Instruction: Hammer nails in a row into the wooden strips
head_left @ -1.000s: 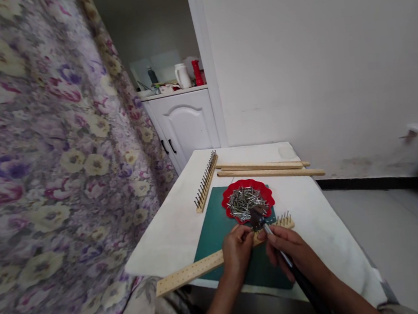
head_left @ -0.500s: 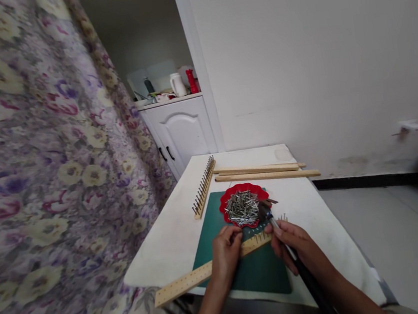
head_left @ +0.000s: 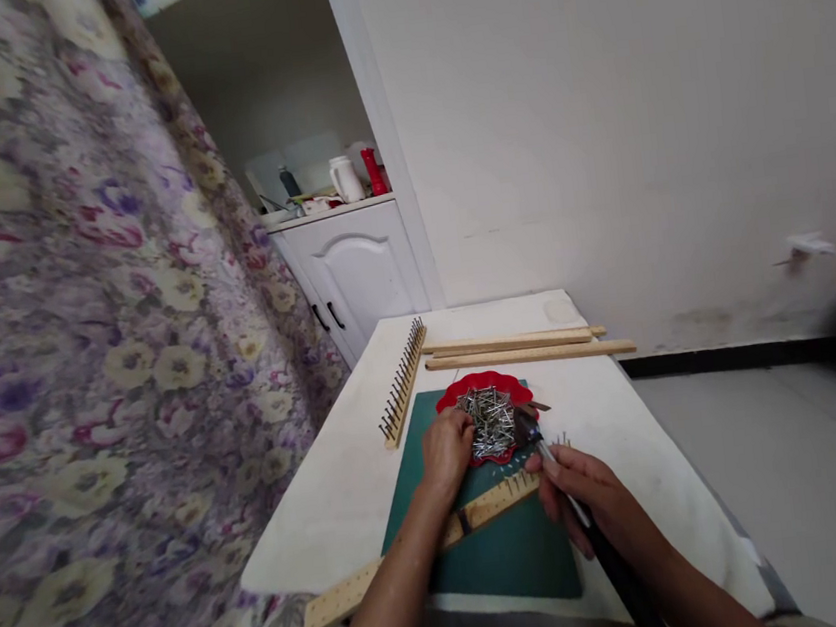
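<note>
Left hand (head_left: 448, 446) has moved from drilled wooden strip (head_left: 494, 505) to nails (head_left: 492, 421) in red dish (head_left: 482, 380); its grip obscured, cannot tell. Right hand (head_left: 583, 488) closed round hammer (head_left: 611, 563), handle end cut off. Strip overhangs near edge of table (head_left: 321, 526), partly hidden by left forearm (head_left: 403, 577).

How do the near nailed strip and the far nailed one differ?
The far strip bristles with nails along its length; the near strip shows them only toward its right end. The near strip crosses the green mat; the far strip lies beside it. Both are pale wood.
</note>
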{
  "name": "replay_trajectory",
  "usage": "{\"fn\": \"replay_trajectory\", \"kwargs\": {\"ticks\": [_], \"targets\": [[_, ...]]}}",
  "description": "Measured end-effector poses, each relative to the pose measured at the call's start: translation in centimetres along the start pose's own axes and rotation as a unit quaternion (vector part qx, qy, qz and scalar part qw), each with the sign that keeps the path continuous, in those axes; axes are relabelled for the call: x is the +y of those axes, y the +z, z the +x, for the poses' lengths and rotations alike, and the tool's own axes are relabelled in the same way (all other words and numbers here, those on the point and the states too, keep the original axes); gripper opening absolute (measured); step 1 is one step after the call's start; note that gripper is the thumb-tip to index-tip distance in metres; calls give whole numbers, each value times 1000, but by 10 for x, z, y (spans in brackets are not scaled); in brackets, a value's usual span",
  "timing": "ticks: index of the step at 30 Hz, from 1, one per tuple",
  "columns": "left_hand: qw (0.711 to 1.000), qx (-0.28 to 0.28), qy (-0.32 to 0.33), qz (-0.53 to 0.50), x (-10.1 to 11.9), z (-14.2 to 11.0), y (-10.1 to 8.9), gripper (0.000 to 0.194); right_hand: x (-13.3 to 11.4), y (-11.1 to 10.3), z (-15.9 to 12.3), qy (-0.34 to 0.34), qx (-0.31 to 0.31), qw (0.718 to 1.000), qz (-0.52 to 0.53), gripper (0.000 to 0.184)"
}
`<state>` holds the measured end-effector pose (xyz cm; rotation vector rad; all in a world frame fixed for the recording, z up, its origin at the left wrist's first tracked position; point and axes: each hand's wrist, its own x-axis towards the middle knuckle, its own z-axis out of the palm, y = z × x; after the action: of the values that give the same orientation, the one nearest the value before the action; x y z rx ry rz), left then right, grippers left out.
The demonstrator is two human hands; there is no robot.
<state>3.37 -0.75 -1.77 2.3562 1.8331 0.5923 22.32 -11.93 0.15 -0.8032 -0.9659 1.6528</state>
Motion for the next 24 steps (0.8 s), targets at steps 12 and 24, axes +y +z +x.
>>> {"fn": "replay_trajectory", "kwargs": {"ticks": [12, 24], "targets": [[991, -57, -11, 119, 8, 10, 5, 25, -2, 0, -3, 4, -5, 1000, 2, 31], [997, -33, 58, 42, 8, 19, 6, 26, 0, -1, -3, 4, -7, 1000, -6, 30]]}}
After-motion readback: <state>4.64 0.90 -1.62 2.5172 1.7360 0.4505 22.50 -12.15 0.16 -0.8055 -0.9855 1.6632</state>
